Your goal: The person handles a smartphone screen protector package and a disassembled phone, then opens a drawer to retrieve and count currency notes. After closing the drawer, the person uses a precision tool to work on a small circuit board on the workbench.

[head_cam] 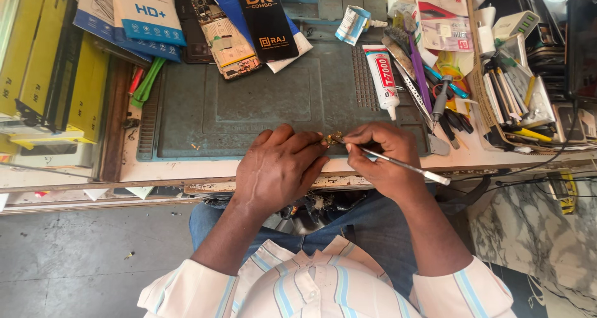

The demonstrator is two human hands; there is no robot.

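At the near edge of the counter, a grey work mat is laid out, and the work is carried on just over its front lip, where both hands meet. Clutter is stacked around the mat: yellow boxes to the left, blue and black packets and an opened phone at the back, a white glue tube with a red-printed label to the right of centre, and a tray of hand tools at the far right. The left hand is held palm down, its grip closed with the fingertips pinched on a small brass-coloured part, which sits between the two hands, just above the mat's front edge. The right hand is closed around a thin metal tool, whose tip is brought against the part while its pale end trails off toward the right. Whether the tool is a pair of tweezers or a probe cannot be told. The step is judged to be fine work on the part; it is best done with both wrists rested on the counter edge, the part kept pinched firmly and low over the mat so that anything dropped is caught, and the tool tip moved in short, light strokes rather than pressed hard.
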